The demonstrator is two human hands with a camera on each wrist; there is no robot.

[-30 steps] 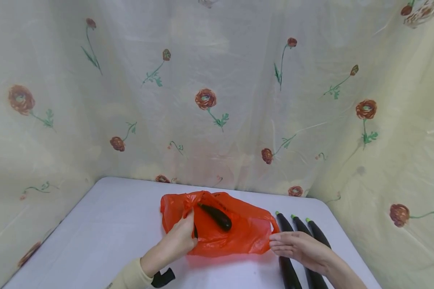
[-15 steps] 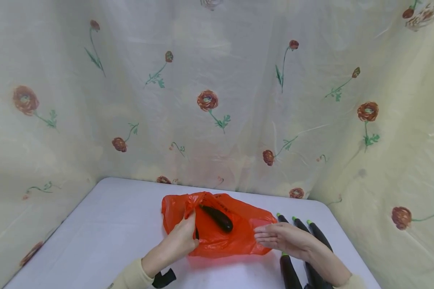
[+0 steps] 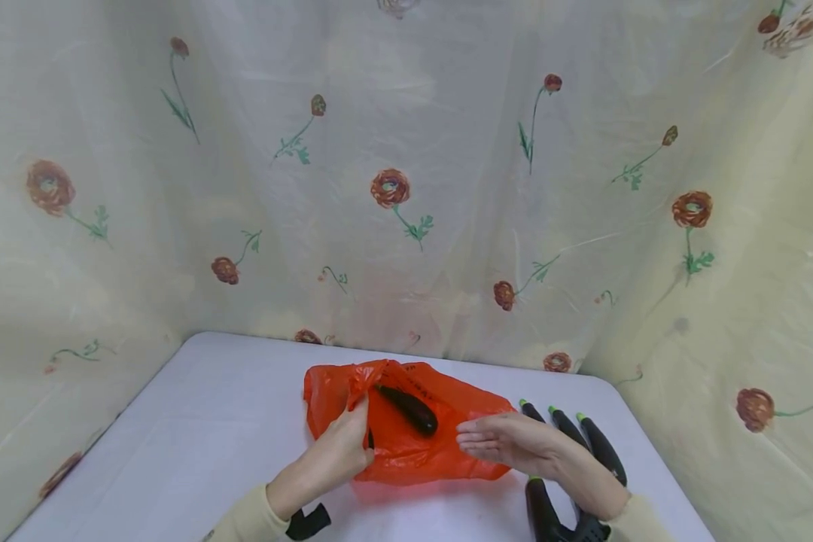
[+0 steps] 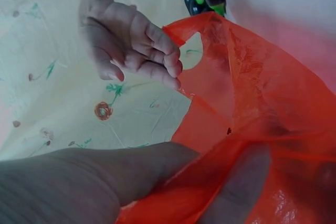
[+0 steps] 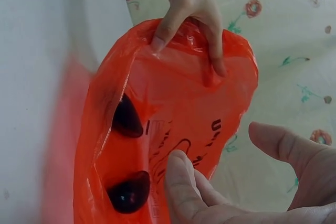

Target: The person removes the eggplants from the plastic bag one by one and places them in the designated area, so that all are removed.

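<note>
An orange-red plastic bag lies on the table with its mouth toward me. My left hand grips the bag's rim on the left; in the left wrist view one finger shows through the film. Inside the bag is a dark eggplant. The right wrist view shows two dark rounded ends, an upper one and a lower one, within the bag. My right hand hovers at the bag's right side, fingers extended, holding nothing. In the left wrist view that hand is beside the bag's handle loop.
Several long dark eggplants with green tips lie at the right of the white table, partly hidden by my right forearm. One eggplant is nearer to me. A flower-patterned sheet hangs behind and at the sides.
My right hand has let go of the bag's right handle and moved left, over the bag's right part. My left hand keeps its grip on the rim.
</note>
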